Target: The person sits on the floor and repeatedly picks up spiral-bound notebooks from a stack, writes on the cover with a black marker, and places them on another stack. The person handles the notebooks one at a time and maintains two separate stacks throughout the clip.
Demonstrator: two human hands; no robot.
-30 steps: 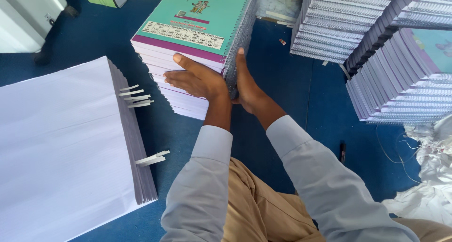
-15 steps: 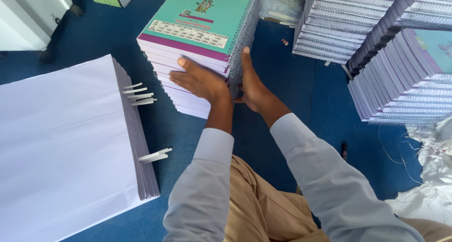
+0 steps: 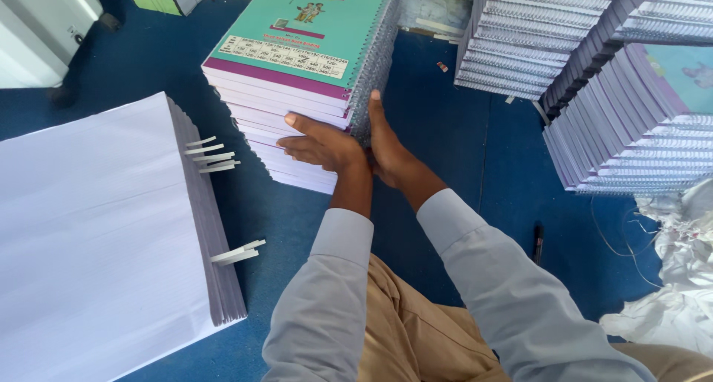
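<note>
While the earlier views show both hands lower against the same pile, the tall stack of spiral-bound notebooks with a teal and purple cover (image 3: 297,77) now fills more of the upper centre of the frame, its top cover nearer the camera, which suggests, as a judgement, that the hands are squaring or shifting it rather than leaving it at rest. Left hand (image 3: 319,144): fingers spread flat against the near page edges of the stack, pressing, not curled round anything. Right hand (image 3: 386,148): open, palm and extended fingers laid against the wire-coil side at the stack's right corner; the two hands meet at that corner. Whether the stack is clear of the blue floor covering (image 3: 460,159) cannot be told, since its base is hidden behind the hands. Left of frame: a thick block of loose white sheets (image 3: 96,241) with small white paper tabs (image 3: 212,155) projecting from its right edge, well apart from the hands. Upper right: further rows of stacked spiral notebooks with purple edges (image 3: 594,92). Lower right: crumpled white wrapping (image 3: 676,293) and a dark pen (image 3: 538,242) lying on the floor.
</note>
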